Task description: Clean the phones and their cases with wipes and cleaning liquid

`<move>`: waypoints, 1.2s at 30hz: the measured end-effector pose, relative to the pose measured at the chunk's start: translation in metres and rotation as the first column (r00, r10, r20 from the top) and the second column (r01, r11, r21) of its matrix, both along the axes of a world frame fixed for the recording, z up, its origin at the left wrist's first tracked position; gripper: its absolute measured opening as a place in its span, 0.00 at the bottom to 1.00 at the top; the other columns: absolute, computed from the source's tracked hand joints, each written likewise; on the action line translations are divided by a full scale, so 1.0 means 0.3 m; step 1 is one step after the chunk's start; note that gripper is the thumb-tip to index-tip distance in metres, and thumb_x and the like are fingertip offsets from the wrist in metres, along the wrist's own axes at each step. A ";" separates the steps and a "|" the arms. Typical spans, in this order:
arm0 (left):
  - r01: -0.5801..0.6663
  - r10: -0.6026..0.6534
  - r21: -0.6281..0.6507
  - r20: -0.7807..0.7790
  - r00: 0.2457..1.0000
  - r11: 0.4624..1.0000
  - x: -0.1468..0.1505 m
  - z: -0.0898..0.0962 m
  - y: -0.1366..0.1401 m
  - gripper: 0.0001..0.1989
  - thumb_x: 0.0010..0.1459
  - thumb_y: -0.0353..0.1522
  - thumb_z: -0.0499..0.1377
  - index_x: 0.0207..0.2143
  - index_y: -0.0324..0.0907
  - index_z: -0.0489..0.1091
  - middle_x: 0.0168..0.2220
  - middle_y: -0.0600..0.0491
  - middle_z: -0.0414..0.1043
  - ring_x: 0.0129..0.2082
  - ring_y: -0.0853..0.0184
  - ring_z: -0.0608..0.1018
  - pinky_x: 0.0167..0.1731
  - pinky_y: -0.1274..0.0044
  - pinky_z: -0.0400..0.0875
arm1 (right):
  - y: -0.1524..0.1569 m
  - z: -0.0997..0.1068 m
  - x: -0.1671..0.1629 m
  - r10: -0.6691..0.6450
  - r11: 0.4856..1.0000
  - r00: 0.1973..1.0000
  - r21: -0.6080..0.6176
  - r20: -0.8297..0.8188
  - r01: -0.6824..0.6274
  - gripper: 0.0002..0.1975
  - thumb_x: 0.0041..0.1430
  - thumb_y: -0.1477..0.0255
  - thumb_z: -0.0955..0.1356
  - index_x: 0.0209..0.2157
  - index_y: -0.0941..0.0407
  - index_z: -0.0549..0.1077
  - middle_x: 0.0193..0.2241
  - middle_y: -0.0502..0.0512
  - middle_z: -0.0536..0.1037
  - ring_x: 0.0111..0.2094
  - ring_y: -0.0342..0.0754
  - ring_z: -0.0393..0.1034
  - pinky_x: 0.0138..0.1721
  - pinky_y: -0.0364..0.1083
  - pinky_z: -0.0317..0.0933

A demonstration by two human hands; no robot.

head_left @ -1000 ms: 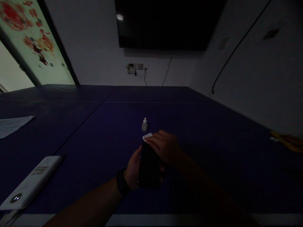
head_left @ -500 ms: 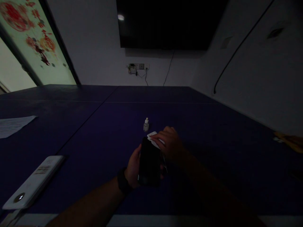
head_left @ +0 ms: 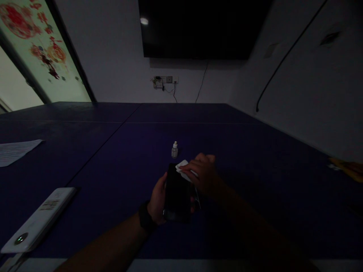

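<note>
A dark smartphone (head_left: 178,196) lies tilted in my left hand (head_left: 157,202), the thumb along its left edge and fingertips showing past its right edge. My right hand (head_left: 202,172) pinches a folded white tissue (head_left: 183,165) against the upper right part of the screen. Just beyond the phone a small dropper bottle (head_left: 174,151) with a white cap stands upright on the blue-purple table (head_left: 127,158). Something thin with a pale edge shows at the phone's right side, too dark to name.
At the left lies a white slab-shaped device (head_left: 39,219) with a cable at its near end. Behind it is a printed sheet of paper (head_left: 18,151). A yellow-orange item (head_left: 347,168) sits at the far right edge. A large screen (head_left: 204,30) hangs on the wall.
The tissue and my right hand have shifted slightly down over the phone's screen. The phone and my left hand have moved a little left.
</note>
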State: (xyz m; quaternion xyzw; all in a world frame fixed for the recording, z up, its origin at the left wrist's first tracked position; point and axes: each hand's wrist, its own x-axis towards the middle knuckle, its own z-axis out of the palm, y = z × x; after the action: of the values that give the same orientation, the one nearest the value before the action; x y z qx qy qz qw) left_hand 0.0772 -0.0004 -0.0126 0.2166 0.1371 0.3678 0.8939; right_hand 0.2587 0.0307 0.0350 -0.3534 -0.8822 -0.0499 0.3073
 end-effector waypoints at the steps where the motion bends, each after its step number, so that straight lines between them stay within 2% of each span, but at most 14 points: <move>1: -0.005 0.005 -0.004 -0.004 1.000 1.000 -0.001 0.000 -0.001 0.33 0.65 0.55 0.50 0.46 0.34 0.77 0.37 0.40 0.81 0.33 0.54 0.82 0.34 0.66 0.74 | -0.004 -0.003 0.000 0.040 0.999 0.999 -0.008 0.006 -0.040 0.08 0.70 0.69 0.67 0.40 0.50 0.80 0.32 0.53 0.82 0.36 0.52 0.66 0.40 0.53 0.48; 3: -0.073 0.073 -0.025 -0.006 0.997 0.997 -0.004 0.004 0.003 0.29 0.66 0.51 0.51 0.43 0.34 0.77 0.34 0.42 0.81 0.32 0.57 0.82 0.36 0.69 0.74 | -0.042 -0.012 -0.015 0.216 0.975 0.974 -0.065 0.063 -0.212 0.06 0.68 0.69 0.68 0.41 0.49 0.80 0.32 0.50 0.83 0.37 0.51 0.66 0.40 0.52 0.48; 4: -0.118 0.118 -0.046 -0.007 0.993 0.992 -0.006 0.009 0.007 0.27 0.67 0.49 0.51 0.42 0.33 0.78 0.33 0.43 0.81 0.32 0.59 0.82 0.37 0.70 0.74 | -0.070 -0.017 -0.026 0.314 0.946 0.944 -0.116 0.097 -0.303 0.05 0.68 0.69 0.69 0.41 0.48 0.79 0.33 0.49 0.83 0.38 0.51 0.66 0.40 0.52 0.48; 6: -0.190 0.190 -0.098 -0.011 0.982 0.977 -0.009 0.022 0.016 0.26 0.68 0.46 0.51 0.41 0.32 0.78 0.34 0.43 0.81 0.33 0.61 0.81 0.40 0.73 0.73 | -0.122 -0.020 -0.038 0.400 0.909 0.907 -0.184 0.131 -0.374 0.04 0.68 0.69 0.69 0.40 0.49 0.79 0.32 0.46 0.83 0.38 0.49 0.66 0.41 0.52 0.47; 9: -0.269 0.270 -0.118 -0.012 0.963 0.956 -0.009 0.045 0.023 0.29 0.69 0.46 0.48 0.44 0.31 0.78 0.38 0.42 0.81 0.36 0.61 0.81 0.44 0.72 0.72 | -0.146 -0.004 -0.014 0.371 0.917 0.917 -0.213 0.144 -0.338 0.05 0.69 0.69 0.69 0.41 0.49 0.79 0.34 0.46 0.83 0.39 0.49 0.65 0.43 0.52 0.46; 14: -0.327 0.329 -0.073 0.019 0.944 0.942 -0.005 0.061 0.020 0.30 0.68 0.48 0.47 0.45 0.32 0.77 0.37 0.42 0.80 0.33 0.60 0.81 0.39 0.70 0.73 | -0.114 0.014 0.033 0.305 0.935 0.933 -0.249 0.192 -0.254 0.07 0.69 0.69 0.68 0.41 0.48 0.80 0.34 0.47 0.83 0.40 0.48 0.65 0.44 0.52 0.45; 17: -0.312 0.321 -0.128 0.056 0.945 0.941 -0.007 0.050 0.020 0.29 0.68 0.48 0.48 0.44 0.32 0.77 0.36 0.43 0.80 0.33 0.62 0.80 0.40 0.72 0.72 | -0.128 -0.018 -0.031 0.335 0.938 0.915 -0.171 0.226 -0.301 0.08 0.70 0.67 0.68 0.41 0.48 0.80 0.32 0.46 0.82 0.37 0.47 0.63 0.41 0.51 0.44; 20: -0.234 0.256 -0.210 0.083 0.963 0.949 -0.007 0.036 0.018 0.30 0.68 0.49 0.49 0.43 0.31 0.77 0.35 0.43 0.79 0.34 0.62 0.80 0.42 0.73 0.72 | -0.146 -0.045 -0.093 0.366 0.930 0.910 -0.081 0.195 -0.357 0.11 0.72 0.66 0.65 0.40 0.50 0.80 0.29 0.47 0.81 0.34 0.47 0.62 0.39 0.51 0.43; 23: -0.233 0.259 -0.225 0.094 0.961 0.946 0.000 0.035 0.011 0.32 0.68 0.51 0.47 0.44 0.31 0.77 0.37 0.42 0.80 0.36 0.61 0.80 0.44 0.73 0.71 | -0.137 -0.030 -0.067 0.395 0.915 0.903 -0.160 0.172 -0.369 0.09 0.72 0.67 0.66 0.41 0.49 0.80 0.31 0.47 0.82 0.36 0.47 0.63 0.41 0.51 0.44; 25: -0.273 0.292 -0.183 0.088 0.952 0.945 0.006 0.041 0.006 0.33 0.69 0.51 0.46 0.45 0.31 0.77 0.38 0.43 0.80 0.35 0.62 0.80 0.44 0.72 0.71 | -0.123 -0.009 -0.021 0.374 0.907 0.913 -0.268 0.165 -0.323 0.07 0.70 0.68 0.68 0.41 0.48 0.80 0.34 0.47 0.83 0.39 0.48 0.65 0.44 0.51 0.45; 27: -0.290 0.303 -0.149 0.075 0.950 0.946 0.009 0.044 0.004 0.32 0.68 0.51 0.47 0.44 0.32 0.77 0.37 0.44 0.80 0.34 0.62 0.80 0.43 0.72 0.71 | -0.116 0.002 0.004 0.357 0.899 0.924 -0.320 0.136 -0.300 0.06 0.69 0.69 0.69 0.40 0.48 0.81 0.34 0.47 0.83 0.41 0.48 0.66 0.46 0.51 0.45; 33: -0.234 0.252 -0.201 0.069 0.965 0.951 0.007 0.020 0.011 0.32 0.66 0.52 0.50 0.40 0.30 0.78 0.34 0.43 0.79 0.34 0.62 0.80 0.44 0.73 0.71 | -0.141 -0.032 -0.078 0.455 0.865 0.879 -0.307 0.145 -0.397 0.08 0.71 0.67 0.67 0.44 0.49 0.80 0.37 0.48 0.84 0.39 0.48 0.66 0.43 0.51 0.47; 36: -0.250 0.268 -0.200 0.070 0.961 0.947 0.009 0.026 0.007 0.33 0.66 0.52 0.50 0.42 0.30 0.78 0.36 0.42 0.79 0.35 0.61 0.80 0.44 0.72 0.71 | -0.126 -0.033 -0.060 0.403 0.897 0.905 -0.259 0.138 -0.360 0.07 0.69 0.67 0.68 0.43 0.48 0.80 0.35 0.46 0.84 0.39 0.48 0.65 0.43 0.51 0.47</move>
State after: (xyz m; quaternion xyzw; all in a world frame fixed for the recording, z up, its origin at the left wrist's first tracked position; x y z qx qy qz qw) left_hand 0.0799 0.0018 -0.0048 0.0927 0.1555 0.4772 0.8599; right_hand 0.2407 -0.0071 0.0252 -0.1994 -0.9592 0.0794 0.1839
